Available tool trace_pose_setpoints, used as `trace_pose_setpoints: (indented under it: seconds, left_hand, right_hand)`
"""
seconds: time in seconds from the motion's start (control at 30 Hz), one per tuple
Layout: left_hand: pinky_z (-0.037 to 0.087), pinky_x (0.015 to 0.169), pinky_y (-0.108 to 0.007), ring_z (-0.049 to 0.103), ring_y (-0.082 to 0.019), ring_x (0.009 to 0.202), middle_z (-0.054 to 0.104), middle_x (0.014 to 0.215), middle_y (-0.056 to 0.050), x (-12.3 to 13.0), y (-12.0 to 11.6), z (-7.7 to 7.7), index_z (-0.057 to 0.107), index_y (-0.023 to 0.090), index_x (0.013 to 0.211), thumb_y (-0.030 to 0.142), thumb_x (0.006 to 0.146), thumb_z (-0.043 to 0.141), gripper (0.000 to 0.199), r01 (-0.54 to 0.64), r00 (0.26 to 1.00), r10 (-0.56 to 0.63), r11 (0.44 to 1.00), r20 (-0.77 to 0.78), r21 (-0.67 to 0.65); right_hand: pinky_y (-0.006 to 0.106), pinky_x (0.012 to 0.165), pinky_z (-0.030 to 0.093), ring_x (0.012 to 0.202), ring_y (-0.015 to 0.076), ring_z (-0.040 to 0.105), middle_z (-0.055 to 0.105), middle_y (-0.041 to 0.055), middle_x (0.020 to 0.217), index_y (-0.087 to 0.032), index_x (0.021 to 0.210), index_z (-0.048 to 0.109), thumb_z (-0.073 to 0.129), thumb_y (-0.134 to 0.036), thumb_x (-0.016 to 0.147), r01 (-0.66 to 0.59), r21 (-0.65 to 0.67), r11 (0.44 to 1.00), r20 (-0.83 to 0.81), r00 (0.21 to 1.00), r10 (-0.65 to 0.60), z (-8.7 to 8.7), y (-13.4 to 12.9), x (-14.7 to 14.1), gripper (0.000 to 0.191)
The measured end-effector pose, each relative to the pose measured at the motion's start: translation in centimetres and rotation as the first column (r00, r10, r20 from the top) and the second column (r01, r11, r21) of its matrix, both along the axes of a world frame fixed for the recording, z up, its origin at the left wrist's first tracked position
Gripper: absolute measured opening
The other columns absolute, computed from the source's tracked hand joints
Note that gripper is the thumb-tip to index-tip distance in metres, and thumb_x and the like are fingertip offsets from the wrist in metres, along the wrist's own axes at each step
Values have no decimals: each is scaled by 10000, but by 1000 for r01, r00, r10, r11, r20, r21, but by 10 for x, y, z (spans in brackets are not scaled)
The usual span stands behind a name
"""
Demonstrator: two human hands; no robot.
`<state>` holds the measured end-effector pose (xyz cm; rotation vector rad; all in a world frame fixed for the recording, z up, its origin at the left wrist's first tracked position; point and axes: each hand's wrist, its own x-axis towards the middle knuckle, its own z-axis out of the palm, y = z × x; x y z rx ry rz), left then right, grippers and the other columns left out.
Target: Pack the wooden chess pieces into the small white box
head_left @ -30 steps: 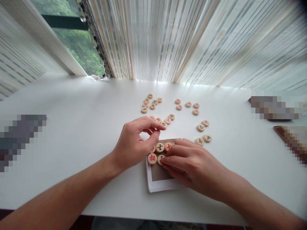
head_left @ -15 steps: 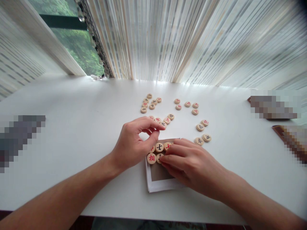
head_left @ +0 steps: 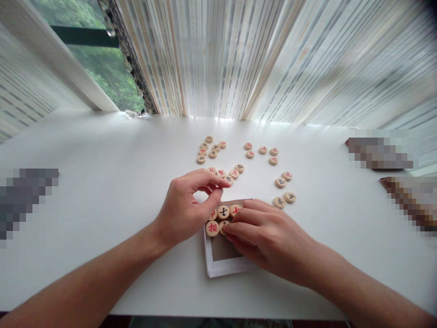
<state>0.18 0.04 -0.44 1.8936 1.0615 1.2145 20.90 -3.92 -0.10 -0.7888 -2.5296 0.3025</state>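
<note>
A shallow white box [head_left: 209, 255] with a grey-brown inside holds round wooden Chinese chess pieces, among them a red-marked piece [head_left: 212, 228] and a black-marked piece [head_left: 223, 212]. My right hand [head_left: 266, 232] reaches in from the right, its fingertips pinched on a black-marked Chinese chess piece [head_left: 223, 227] in the second row. That hand hides the box's right part. Over the box's far left corner hovers my left hand [head_left: 194, 200], fingers curved, with a small gap between thumb and forefinger and nothing visible between them.
Beyond my left hand lies a slanting row of Chinese chess pieces [head_left: 234, 174]. More loose pieces [head_left: 204, 151] are grouped farther back, with others [head_left: 280, 182] to the right on the white table [head_left: 119, 196]. Blurred-out objects [head_left: 378, 152] stand at both sides; a striped curtain [head_left: 211, 59] hangs behind.
The whole view has shifted slightly, so everything appears a little farther left and lower. Both hands keep nearly the same pose over the box.
</note>
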Motion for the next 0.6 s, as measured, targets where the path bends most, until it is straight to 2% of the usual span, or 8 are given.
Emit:
trace_pose_setpoints:
  seconds: [0.3,0.6]
  left_hand:
    - [622,740,-275,772,-178,852,819,943,-43,1,2,-1,809,192,942,82,887,679,179,-11,1000,11,1000,12,-6]
    - [632,800,-273,766,-170,877,815,943,-33,-1,2,0,816,199,938,68,898,683,191,6,1000,-6,1000,15,15]
  right_hand:
    - [349,698,453,756,210,580,739,50,834,-161,917,761,610,-102,1020,6,-2,1000,-34,999,-6,4,-1,1,192]
    - [343,697,449,741,200,561,729,52,825,-153,851,747,604,-90,992,-21,-7,1000,-73,997,20,6,-1,1,211]
